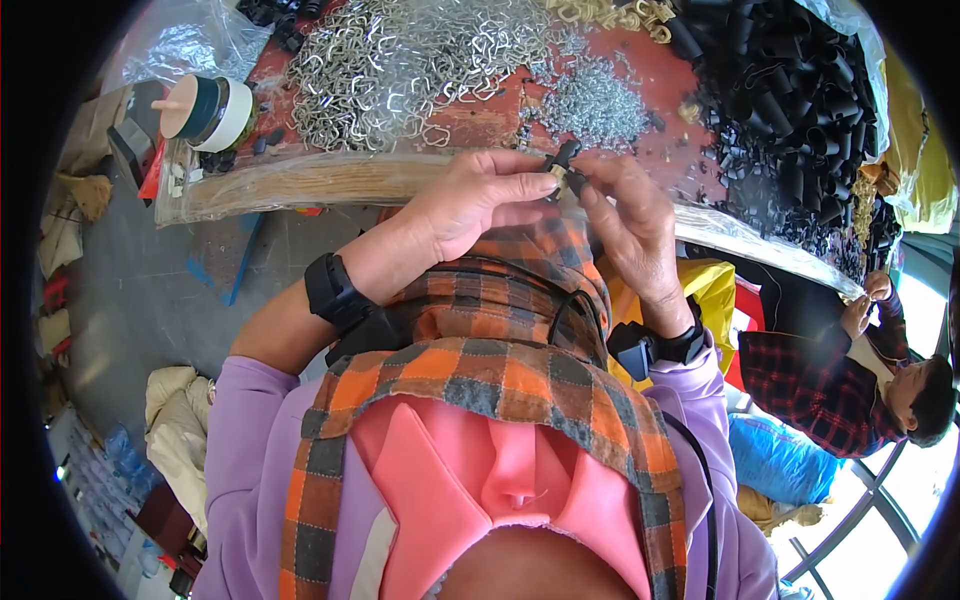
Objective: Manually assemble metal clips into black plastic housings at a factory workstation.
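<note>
My left hand [497, 187] pinches a small black plastic part [567, 152] just in front of the table's near edge. A pale gold metal piece [558, 174] shows on the part, beside the thumb tip. From the other side, my right hand [632, 215] has its bent fingertips closed against the same part. The part's lower end is hidden by my fingers. Beyond my hands, a heap of small silvery screws or pins [597, 100] and a pile of bent metal loops [370, 75] lie on the red table [505, 125].
Black plastic tube-like parts [775, 110] are heaped at the right. A jar with a dark green and white lid [205, 112] stands at the left end. Plastic film covers the wooden table edge [330, 185]. Another person [835, 380] works at the right. Gold-coloured clips [630, 15] lie at the back.
</note>
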`<control>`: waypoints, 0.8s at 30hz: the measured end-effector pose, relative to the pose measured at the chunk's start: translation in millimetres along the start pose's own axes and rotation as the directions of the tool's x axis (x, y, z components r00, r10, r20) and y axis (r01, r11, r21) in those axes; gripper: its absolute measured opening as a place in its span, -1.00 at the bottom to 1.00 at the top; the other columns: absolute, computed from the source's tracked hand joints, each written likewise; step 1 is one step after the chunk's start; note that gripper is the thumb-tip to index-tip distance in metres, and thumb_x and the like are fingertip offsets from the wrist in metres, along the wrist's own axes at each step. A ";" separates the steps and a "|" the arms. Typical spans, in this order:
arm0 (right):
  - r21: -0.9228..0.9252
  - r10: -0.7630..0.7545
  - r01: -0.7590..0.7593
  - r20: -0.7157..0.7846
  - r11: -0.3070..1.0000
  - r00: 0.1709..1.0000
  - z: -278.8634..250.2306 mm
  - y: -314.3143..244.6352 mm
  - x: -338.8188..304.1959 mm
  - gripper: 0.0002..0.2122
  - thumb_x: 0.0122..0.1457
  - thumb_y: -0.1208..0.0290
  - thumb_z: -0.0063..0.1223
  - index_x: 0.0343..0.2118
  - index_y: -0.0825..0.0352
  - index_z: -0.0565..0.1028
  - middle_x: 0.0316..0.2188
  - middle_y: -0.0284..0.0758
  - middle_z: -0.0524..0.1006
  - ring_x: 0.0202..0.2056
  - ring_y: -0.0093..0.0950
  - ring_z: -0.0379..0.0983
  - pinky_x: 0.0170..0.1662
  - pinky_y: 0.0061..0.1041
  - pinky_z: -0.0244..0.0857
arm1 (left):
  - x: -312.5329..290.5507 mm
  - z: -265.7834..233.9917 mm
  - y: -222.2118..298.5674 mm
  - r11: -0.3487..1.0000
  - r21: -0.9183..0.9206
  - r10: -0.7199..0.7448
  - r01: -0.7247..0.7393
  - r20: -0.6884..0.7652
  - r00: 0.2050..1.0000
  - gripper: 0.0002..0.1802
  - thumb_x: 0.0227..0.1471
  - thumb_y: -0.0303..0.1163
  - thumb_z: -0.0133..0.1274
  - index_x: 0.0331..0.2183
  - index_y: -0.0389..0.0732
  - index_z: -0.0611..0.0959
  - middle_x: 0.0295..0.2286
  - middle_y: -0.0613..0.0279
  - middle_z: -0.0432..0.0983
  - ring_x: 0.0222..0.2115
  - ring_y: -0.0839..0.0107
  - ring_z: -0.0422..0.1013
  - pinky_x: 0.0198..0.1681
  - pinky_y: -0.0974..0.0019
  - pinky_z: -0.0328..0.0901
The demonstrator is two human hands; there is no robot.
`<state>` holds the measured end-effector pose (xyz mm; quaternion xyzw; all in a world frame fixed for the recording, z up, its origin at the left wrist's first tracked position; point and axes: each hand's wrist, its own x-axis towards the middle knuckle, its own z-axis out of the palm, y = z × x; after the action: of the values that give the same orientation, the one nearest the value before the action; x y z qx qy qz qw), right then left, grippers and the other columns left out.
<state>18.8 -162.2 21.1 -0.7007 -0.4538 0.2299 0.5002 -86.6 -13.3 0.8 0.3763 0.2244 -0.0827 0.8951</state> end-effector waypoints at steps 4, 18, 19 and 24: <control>0.331 0.140 -0.167 0.106 0.929 0.984 -3.5 -0.3 4.7 -0.85 0.00 0.64 -0.18 -0.32 0.46 0.32 -0.41 -0.38 0.33 -0.39 -0.62 0.28 -0.32 -0.67 0.16 | 5.5 -2.9 0.9 1.000 -0.006 -0.007 0.007 -0.017 1.000 -0.72 -0.11 -0.41 -0.03 -0.27 -0.28 0.44 -0.38 0.25 0.42 -0.36 0.44 0.39 -0.30 0.50 0.29; -0.234 -0.328 0.276 -0.224 0.932 0.918 11.9 14.5 -0.3 -0.84 -0.16 0.56 0.05 -0.44 0.38 0.41 -0.47 -0.28 0.36 -0.46 -0.42 0.30 -0.43 -0.54 0.19 | 3.9 2.9 -2.2 1.000 0.022 -0.021 0.019 0.078 0.997 -0.68 -0.08 -0.44 -0.09 -0.21 -0.31 0.38 -0.33 0.22 0.38 -0.31 0.45 0.34 -0.25 0.43 0.29; -0.254 -0.406 0.348 -0.232 0.902 0.884 10.9 16.8 -2.5 -0.81 -0.20 0.54 0.09 -0.44 0.38 0.41 -0.49 -0.27 0.36 -0.47 -0.38 0.30 -0.45 -0.51 0.19 | -1.3 8.0 -3.3 1.000 0.022 -0.014 0.013 0.048 0.999 -0.68 -0.07 -0.43 -0.10 -0.21 -0.31 0.37 -0.32 0.22 0.37 -0.30 0.45 0.34 -0.26 0.44 0.29; -0.210 -0.467 0.421 -0.287 0.882 0.836 8.3 13.8 -13.3 -0.77 -0.23 0.47 0.13 -0.43 0.38 0.43 -0.53 -0.29 0.34 -0.53 -0.40 0.30 -0.54 -0.52 0.18 | -3.8 7.7 -3.7 0.993 0.100 -0.082 0.068 0.143 0.986 -0.70 -0.06 -0.34 -0.09 -0.25 -0.28 0.41 -0.40 0.24 0.41 -0.40 0.47 0.38 -0.36 0.51 0.32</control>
<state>11.6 -170.9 3.5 -0.6373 -0.5288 -0.0451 0.5587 -88.4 -21.5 4.9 0.4023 0.1680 -0.1545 0.8866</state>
